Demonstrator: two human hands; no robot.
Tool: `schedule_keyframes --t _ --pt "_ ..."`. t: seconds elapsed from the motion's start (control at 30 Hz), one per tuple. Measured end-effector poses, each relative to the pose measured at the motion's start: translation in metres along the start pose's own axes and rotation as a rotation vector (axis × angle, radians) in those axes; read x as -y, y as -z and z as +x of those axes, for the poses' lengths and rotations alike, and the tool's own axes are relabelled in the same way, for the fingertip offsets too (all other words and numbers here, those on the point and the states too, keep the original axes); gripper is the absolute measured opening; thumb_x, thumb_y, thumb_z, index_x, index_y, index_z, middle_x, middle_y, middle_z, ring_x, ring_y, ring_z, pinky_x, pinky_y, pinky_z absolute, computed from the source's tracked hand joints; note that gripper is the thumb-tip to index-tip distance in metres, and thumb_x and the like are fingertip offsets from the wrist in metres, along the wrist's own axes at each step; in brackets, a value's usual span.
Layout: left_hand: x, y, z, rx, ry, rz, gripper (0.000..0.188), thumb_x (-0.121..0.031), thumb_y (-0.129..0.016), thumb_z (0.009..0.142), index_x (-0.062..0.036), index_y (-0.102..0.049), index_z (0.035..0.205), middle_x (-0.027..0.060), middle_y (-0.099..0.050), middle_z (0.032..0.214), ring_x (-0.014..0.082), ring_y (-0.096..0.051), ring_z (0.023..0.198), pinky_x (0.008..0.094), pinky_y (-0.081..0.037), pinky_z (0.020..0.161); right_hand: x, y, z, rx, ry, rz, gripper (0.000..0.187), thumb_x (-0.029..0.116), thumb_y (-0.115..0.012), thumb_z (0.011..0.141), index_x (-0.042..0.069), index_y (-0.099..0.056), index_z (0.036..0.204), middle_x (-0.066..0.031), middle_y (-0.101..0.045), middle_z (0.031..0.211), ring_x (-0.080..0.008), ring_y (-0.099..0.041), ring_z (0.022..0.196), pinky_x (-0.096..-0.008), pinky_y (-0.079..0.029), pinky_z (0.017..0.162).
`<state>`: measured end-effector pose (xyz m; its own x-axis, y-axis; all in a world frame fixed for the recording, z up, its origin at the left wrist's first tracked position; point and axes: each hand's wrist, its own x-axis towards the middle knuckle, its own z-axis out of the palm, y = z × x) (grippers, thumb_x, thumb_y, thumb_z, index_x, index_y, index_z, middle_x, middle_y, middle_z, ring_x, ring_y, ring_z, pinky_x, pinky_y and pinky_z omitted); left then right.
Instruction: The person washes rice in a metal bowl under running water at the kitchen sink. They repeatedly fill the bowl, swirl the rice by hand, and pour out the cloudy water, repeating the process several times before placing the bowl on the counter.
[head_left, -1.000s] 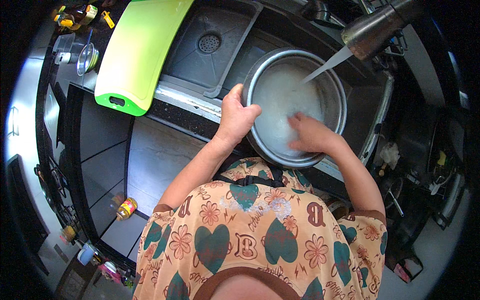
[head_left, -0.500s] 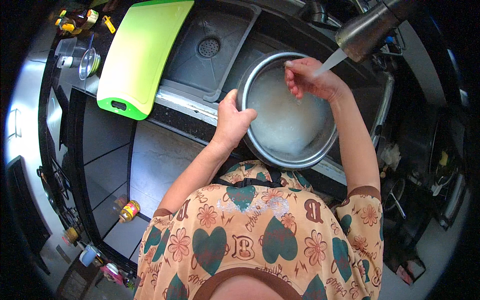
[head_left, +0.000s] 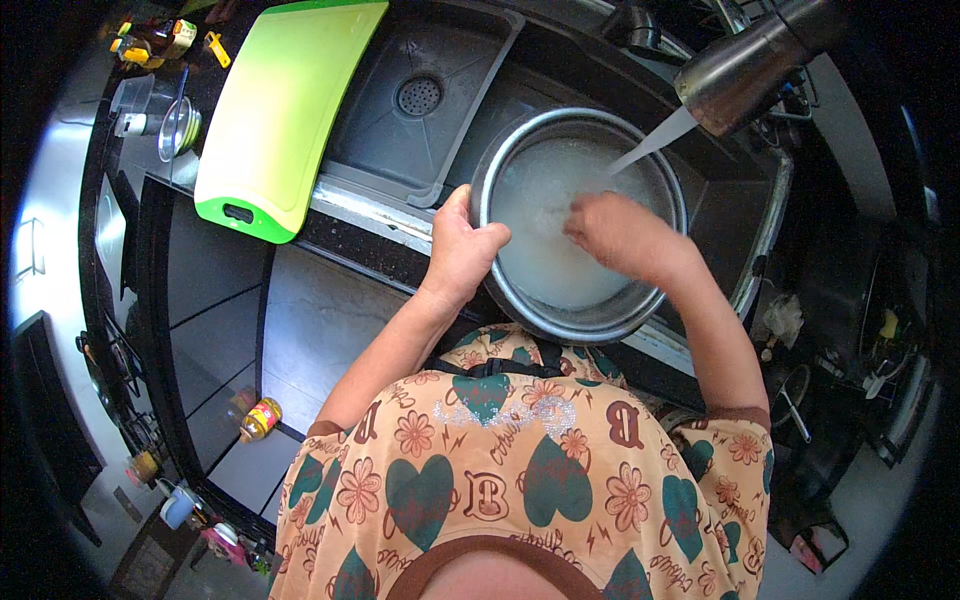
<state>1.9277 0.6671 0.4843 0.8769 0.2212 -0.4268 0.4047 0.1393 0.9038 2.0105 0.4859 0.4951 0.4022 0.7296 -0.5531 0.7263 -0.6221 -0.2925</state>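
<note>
A round metal pot (head_left: 681,205) sits tilted slightly toward me over the right basin of the sink, holding cloudy whitish water (head_left: 545,255). My left hand (head_left: 462,245) grips its left rim, thumb on the inside edge and fingers mostly hidden behind the wall. Over the pot's right half, my right hand (head_left: 620,228) reaches in with fingers bent down toward the water. Motion blurs those fingers, so whether they hold anything is unclear. From the dark metal faucet (head_left: 722,85) a stream of water (head_left: 655,138) falls into the pot just beyond my right hand.
A green cutting board (head_left: 275,120) lies across the counter beside the left sink basin (head_left: 385,130) with its drain. Clear bowls (head_left: 180,130) and bottles (head_left: 160,40) stand farther left. A yellow bottle (head_left: 261,418) is at lower left. The sink's metal edge (head_left: 370,215) runs before me.
My right hand has moved nearer and down toward the water, out of the faucet's stream, which now runs straight into the pot. My left hand keeps its hold on the rim.
</note>
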Motion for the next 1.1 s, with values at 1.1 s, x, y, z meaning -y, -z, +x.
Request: schedule_keyframes --t 1.1 --pt "-0.037 -0.032 -0.026 -0.03 0.087 -0.173 0.036 0.008 -0.047 0.064 0.003 -0.052 0.099 0.0049 -0.057 0.084 0.0102 -0.055 0.07 0.0223 -0.047 0.065 -0.137 -0.067 -0.027 -0.865 -0.248 2.127 0.024 0.021 -0.049 0.09 0.005 -0.06 0.104 -0.0081 -0.063 0.099 -0.0183 -0.06 0.089 -0.0312 -0.049 0.082"
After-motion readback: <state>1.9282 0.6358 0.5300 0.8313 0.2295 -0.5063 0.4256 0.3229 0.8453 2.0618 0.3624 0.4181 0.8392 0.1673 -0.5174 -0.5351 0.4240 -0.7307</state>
